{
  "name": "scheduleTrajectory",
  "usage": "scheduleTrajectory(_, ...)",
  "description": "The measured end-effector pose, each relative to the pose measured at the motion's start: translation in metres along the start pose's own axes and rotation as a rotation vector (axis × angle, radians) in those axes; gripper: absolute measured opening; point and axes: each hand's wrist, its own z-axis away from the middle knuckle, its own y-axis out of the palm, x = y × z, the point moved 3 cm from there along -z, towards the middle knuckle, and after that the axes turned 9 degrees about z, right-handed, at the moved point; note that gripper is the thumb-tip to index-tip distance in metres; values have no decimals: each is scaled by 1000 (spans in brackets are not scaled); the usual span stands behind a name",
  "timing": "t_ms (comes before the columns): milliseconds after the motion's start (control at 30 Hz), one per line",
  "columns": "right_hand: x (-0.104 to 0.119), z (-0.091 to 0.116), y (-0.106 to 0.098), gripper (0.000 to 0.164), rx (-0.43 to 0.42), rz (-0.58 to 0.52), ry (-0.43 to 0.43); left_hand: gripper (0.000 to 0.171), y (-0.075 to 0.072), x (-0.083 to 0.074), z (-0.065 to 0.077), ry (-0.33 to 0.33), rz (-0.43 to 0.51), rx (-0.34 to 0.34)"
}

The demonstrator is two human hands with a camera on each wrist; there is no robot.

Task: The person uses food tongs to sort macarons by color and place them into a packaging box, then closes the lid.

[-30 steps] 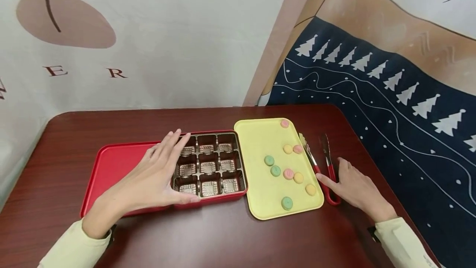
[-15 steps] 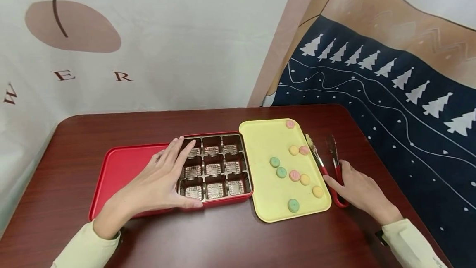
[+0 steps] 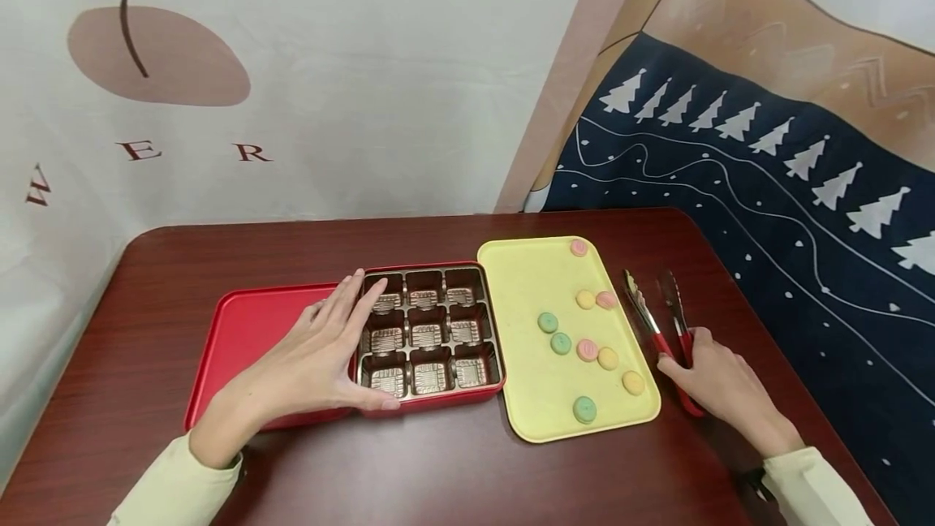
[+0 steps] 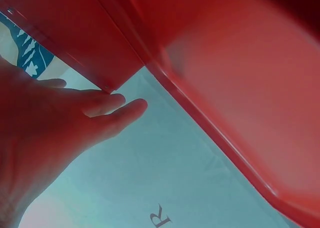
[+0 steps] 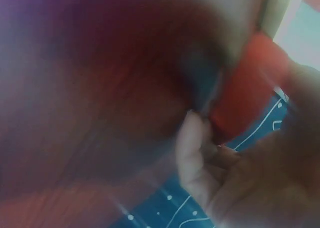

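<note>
In the head view my left hand (image 3: pixel 307 364) spans the left end of a red box (image 3: pixel 445 401), its thumb along the front wall and its fingers reaching toward the back rim. Those fingers look straight in the left wrist view, close to the box's corner. The box holds a brown insert with several compartments. At the right, my right hand (image 3: pixel 726 384) grips the red handles of metal tongs (image 3: pixel 661 341), whose arms are spread and point away. Beside the tongs lies a yellow tray (image 3: pixel 514 278) bearing green (image 3: pixel 584 410), pink (image 3: pixel 588 350) and yellow macarons (image 3: pixel 633 383).
A red lid (image 3: pixel 256 327) lies left of the box, partly under my left forearm. Box and tray stand side by side on the dark wooden table (image 3: pixel 438 477). Fabric with printed trees (image 3: pixel 738 122) hangs beyond the table's right edge.
The tongs have shifted right, away from the tray's edge, with my right hand. My left hand stays at the box. The head view has turned slightly left.
</note>
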Motion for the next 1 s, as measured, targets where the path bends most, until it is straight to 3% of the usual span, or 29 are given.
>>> scheduleTrajectory(100,-5,6,-2,71,-85,-35,-16,148,0,-1,0,0,2,6)
scheduleTrajectory(267,-11,19,-6,54,-308,-59,-113,147,-1,-1,0,-2,7,18)
scheduleTrajectory(400,-13,30,-14,60,-451,0,-225,147,-2,-1,1,-11,21,29)
scheduleTrajectory(767,-9,41,-27,57,-597,159,-556,146,-3,-1,0,-11,20,31)
scheduleTrajectory(1000,-5,36,-25,50,-597,185,-597,145,-2,-1,2,-7,31,29)
